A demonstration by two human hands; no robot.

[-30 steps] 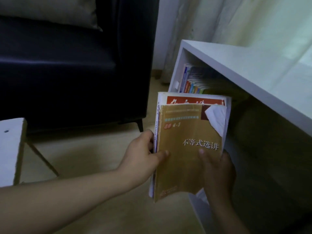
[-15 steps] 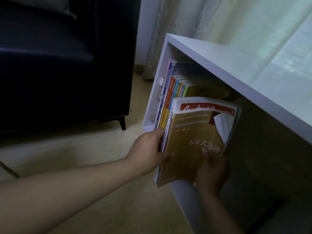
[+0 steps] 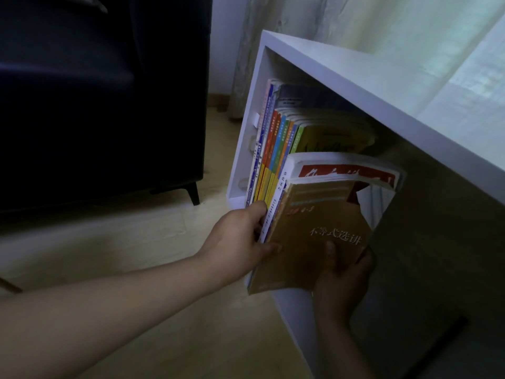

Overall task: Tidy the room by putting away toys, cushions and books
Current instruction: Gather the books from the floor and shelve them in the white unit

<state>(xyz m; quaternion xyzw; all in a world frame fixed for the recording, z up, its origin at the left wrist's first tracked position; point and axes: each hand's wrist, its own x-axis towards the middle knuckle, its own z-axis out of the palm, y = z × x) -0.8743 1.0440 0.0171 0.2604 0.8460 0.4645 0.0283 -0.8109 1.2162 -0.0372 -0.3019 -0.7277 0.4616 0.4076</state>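
Head view: left hand point(image 3: 240, 239) grips the spine side of a two-book stack point(image 3: 314, 236), thumb on the tan cover; right hand point(image 3: 341, 277) curls round its lower corner. Stack is tilted at the white shelf point(image 3: 355, 75) opening, just beside the upright book row point(image 3: 276, 149). Dark sofa point(image 3: 95, 105) further left.

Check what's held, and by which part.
A stack of books, brown one in front. Left hand grips its spine edge; right hand holds the lower corner, thumb on the cover.
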